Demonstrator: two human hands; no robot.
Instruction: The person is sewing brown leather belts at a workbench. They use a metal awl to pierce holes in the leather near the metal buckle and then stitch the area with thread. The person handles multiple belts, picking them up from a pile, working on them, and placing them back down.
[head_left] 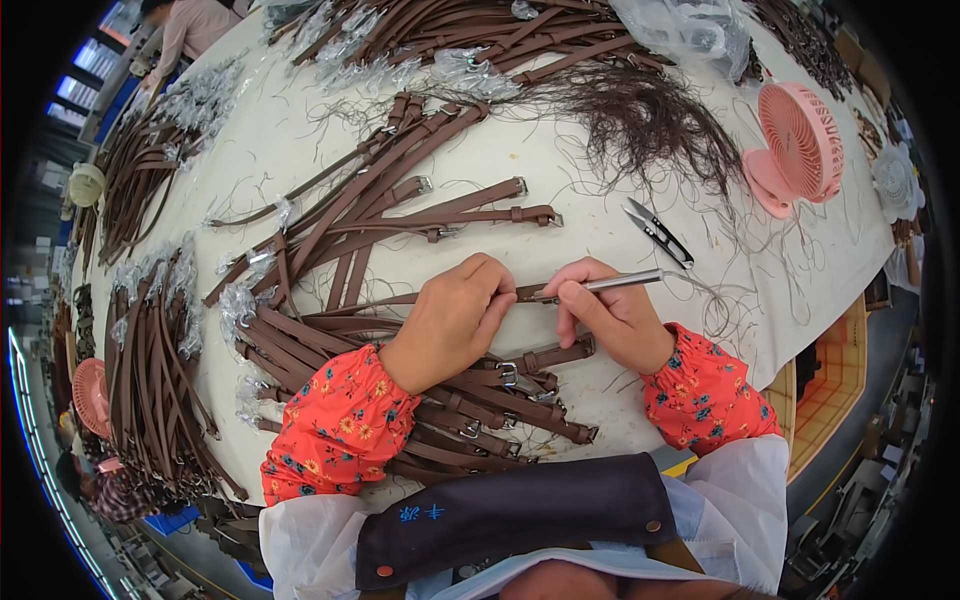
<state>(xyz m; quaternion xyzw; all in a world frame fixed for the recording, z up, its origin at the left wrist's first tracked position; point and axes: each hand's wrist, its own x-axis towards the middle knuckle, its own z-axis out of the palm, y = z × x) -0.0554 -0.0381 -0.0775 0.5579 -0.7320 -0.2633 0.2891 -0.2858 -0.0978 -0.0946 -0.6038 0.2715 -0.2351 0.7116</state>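
Observation:
My left hand [452, 318] is closed around a thin brown strap [527, 293], pinching it between thumb and fingers above the table. In my right hand [618, 318] is a slim silver pen-shaped tool [628, 280], gripped much like a pencil. Its front end meets the strap near my right fingertips; the exact contact is too small to make out. Beneath and beside my left hand lies a pile of brown belts with metal buckles [470, 405]. Black-handled thread snips [660, 236] rest on the table beyond my right hand.
A pink fan [798, 140] stands at the far right, near a tangle of dark threads [650, 120]. More brown belts [155, 365], partly in clear plastic, lie to the left and at the back. Another person [195, 35] is at the far left edge of the white table [560, 160].

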